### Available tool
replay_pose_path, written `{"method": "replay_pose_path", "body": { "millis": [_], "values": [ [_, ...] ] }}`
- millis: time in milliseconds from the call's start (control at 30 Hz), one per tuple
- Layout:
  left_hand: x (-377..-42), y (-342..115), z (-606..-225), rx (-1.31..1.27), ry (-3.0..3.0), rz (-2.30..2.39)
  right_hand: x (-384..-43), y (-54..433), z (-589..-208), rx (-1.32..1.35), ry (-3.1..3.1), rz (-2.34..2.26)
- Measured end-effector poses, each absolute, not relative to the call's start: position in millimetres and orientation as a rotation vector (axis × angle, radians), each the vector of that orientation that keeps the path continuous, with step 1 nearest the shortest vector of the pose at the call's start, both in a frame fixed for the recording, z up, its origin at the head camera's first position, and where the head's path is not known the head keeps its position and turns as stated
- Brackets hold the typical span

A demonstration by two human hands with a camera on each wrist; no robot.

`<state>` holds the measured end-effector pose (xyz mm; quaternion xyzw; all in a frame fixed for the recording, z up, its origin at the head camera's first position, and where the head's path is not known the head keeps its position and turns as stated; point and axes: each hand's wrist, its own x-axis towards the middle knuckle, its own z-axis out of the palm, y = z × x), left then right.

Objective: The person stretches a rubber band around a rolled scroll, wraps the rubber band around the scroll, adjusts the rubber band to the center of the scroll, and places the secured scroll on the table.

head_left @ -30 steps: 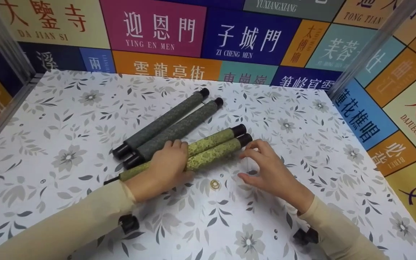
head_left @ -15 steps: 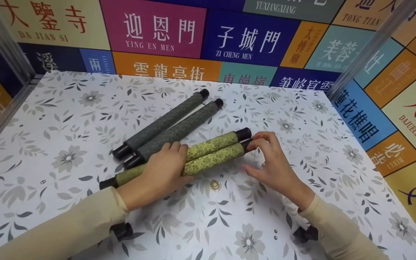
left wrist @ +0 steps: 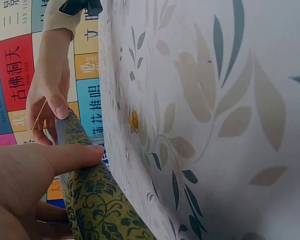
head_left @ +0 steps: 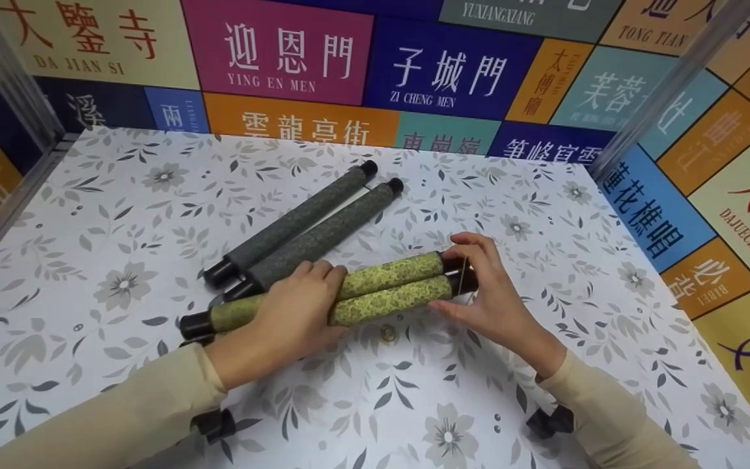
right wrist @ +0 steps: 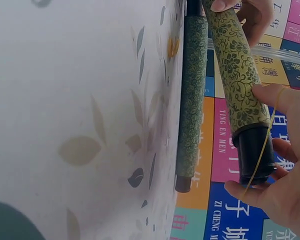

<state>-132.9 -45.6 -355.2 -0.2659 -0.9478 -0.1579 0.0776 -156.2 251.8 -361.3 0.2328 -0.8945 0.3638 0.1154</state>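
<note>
A yellow-green patterned scroll (head_left: 391,296), rolled from both ends into two parallel rolls with black knobs, is gripped near its middle by my left hand (head_left: 293,319). In the left wrist view, the left thumb (left wrist: 80,159) lies along the patterned roll. My right hand (head_left: 492,293) is at the scroll's right end, with thumb and fingers spread around the black knobs (right wrist: 255,150). A thin yellow rubber band (right wrist: 262,150) is stretched between its thumb and fingers, crossing beside the knobs. In the right wrist view, one fingertip touches the patterned roll.
Just behind the green scroll lies a dark grey scroll (head_left: 323,234), also in two rolls, slanting across the white floral table (head_left: 121,215). Another yellow rubber band (head_left: 388,333) rests on the table in front. Printed panels (head_left: 284,52) and metal posts border the back and sides.
The left hand has shifted and turned the green scroll rightward, bringing its right-end knobs between the right thumb and fingers. The grey scroll has stayed put.
</note>
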Motion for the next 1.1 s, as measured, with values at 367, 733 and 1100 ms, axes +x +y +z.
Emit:
{"method": "replay_pose_path", "body": {
  "millis": [367, 733, 1100],
  "values": [
    [-131.6, -45.7, -356.5, -0.793, -2.802, -0.569, -156.0, 250.9, -363.1, 0.521, -2.581, 1.311],
    [-130.1, -47.0, -356.9, -0.839, -2.766, -0.57, -155.5, 250.3, -364.5, 0.539, -2.516, 1.498],
    [-130.3, -51.1, -355.7, -0.851, -2.789, -0.559, -156.8, 256.5, -361.2, 0.605, -2.591, 1.576]
  ]
}}
